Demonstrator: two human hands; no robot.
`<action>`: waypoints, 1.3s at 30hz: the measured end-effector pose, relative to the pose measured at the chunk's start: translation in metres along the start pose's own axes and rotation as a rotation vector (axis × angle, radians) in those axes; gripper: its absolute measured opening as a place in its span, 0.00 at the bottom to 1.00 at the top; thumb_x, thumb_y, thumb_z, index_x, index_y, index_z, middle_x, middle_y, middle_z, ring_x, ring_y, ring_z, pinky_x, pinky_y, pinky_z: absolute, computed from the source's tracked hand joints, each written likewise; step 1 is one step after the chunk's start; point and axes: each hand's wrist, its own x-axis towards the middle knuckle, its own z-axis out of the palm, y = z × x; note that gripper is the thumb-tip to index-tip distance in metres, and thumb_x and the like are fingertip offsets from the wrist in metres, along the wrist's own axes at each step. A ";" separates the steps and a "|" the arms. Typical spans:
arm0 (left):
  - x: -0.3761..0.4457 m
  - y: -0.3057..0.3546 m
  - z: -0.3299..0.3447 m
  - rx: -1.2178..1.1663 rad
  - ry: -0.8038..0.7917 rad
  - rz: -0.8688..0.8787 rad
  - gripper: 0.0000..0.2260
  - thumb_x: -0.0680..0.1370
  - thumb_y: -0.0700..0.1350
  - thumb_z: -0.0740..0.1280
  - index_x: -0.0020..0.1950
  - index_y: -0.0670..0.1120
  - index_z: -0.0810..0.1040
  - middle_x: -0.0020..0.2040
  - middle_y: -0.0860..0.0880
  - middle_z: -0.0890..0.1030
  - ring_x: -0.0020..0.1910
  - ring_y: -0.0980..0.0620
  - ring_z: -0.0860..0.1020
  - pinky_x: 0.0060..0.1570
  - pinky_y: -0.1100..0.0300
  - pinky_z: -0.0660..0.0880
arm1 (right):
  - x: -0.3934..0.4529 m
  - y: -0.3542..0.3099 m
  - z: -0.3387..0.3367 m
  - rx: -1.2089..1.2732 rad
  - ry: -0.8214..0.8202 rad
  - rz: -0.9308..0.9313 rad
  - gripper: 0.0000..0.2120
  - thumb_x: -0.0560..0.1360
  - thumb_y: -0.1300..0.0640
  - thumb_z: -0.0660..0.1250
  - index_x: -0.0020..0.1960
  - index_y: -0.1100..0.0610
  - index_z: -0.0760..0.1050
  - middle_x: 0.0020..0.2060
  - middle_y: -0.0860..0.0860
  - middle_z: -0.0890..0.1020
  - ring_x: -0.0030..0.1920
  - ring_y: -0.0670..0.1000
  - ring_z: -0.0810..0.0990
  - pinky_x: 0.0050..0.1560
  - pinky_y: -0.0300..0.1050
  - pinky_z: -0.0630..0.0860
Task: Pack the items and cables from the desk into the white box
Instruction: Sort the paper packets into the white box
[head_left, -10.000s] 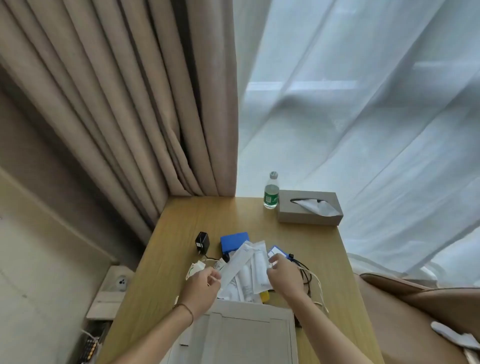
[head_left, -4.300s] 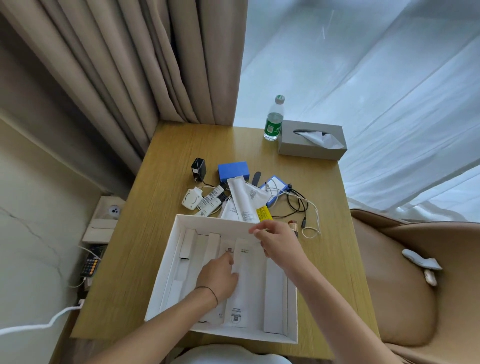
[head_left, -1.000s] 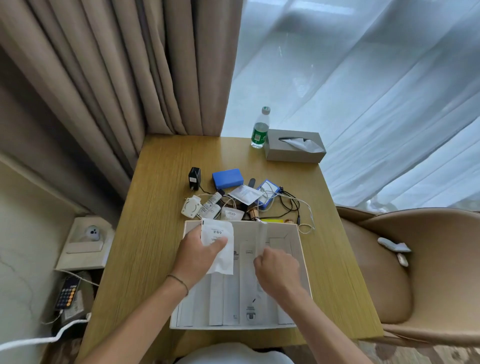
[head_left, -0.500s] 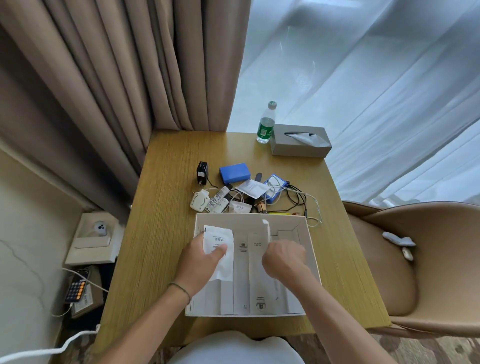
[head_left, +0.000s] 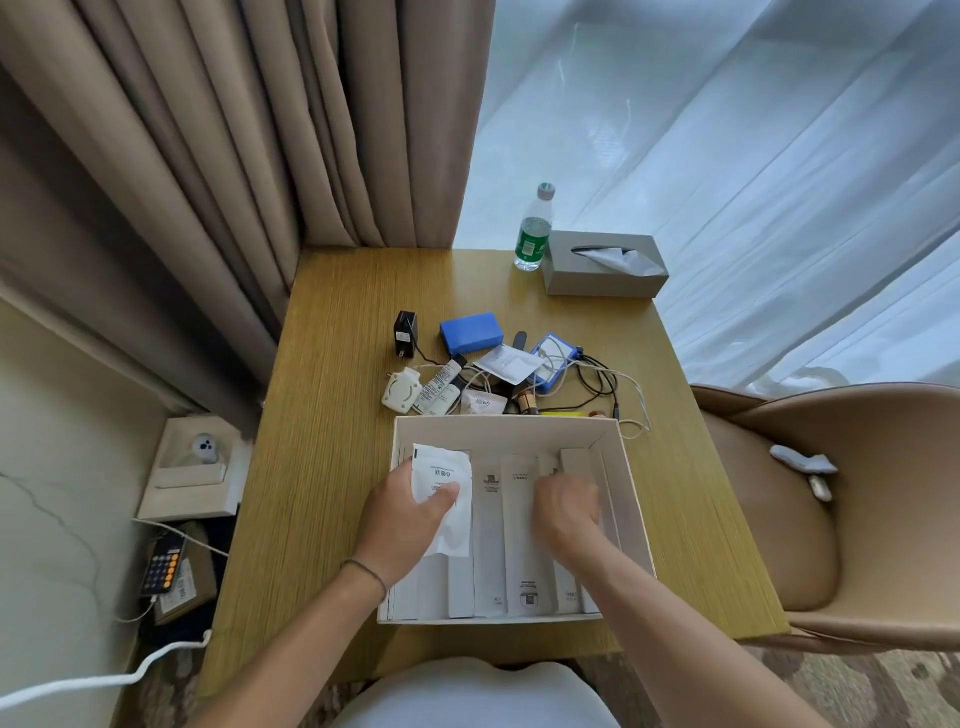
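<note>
The white box (head_left: 631, 499) sits open on the desk's near half, with several long white packets (head_left: 519, 545) lying side by side in it. My left hand (head_left: 402, 517) is inside the box at its left, shut on a white pouch (head_left: 444, 480). My right hand (head_left: 566, 506) presses down on the packets at the box's right, fingers curled. Beyond the box lie a blue case (head_left: 471, 332), a black charger (head_left: 405, 332), a white adapter (head_left: 401, 389), small tubes (head_left: 440, 389), a flat white sachet (head_left: 509, 364) and tangled cables (head_left: 597, 379).
A green-labelled water bottle (head_left: 534, 234) and a grey tissue box (head_left: 605, 265) stand at the desk's far right. Curtains hang behind. A tan chair (head_left: 831, 493) is at the right. A socket shelf (head_left: 192, 467) and a calculator (head_left: 163, 564) sit low on the left.
My right hand has pushed the long packet it held upright down flat among the others in the box. My left hand still holds the white pouch, barely moved.
</note>
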 end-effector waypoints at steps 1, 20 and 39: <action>0.000 0.000 0.000 -0.007 -0.004 -0.001 0.05 0.78 0.45 0.70 0.53 0.52 0.79 0.45 0.55 0.85 0.41 0.63 0.83 0.39 0.60 0.83 | 0.000 -0.003 0.002 -0.010 0.005 -0.009 0.10 0.73 0.64 0.69 0.50 0.51 0.82 0.39 0.46 0.80 0.44 0.49 0.83 0.35 0.40 0.68; 0.013 0.011 0.022 0.207 -0.181 -0.067 0.11 0.75 0.44 0.75 0.54 0.52 0.77 0.47 0.58 0.81 0.45 0.57 0.81 0.39 0.63 0.79 | -0.020 0.013 0.011 -0.017 -0.110 -0.240 0.08 0.78 0.61 0.62 0.53 0.55 0.78 0.38 0.49 0.76 0.41 0.52 0.77 0.35 0.44 0.70; 0.034 -0.024 0.089 0.439 -0.349 -0.144 0.14 0.72 0.39 0.75 0.48 0.56 0.76 0.48 0.55 0.77 0.45 0.57 0.77 0.39 0.65 0.75 | -0.016 0.061 -0.039 0.532 0.232 -0.342 0.12 0.80 0.51 0.59 0.47 0.54 0.79 0.41 0.51 0.84 0.39 0.53 0.81 0.41 0.51 0.83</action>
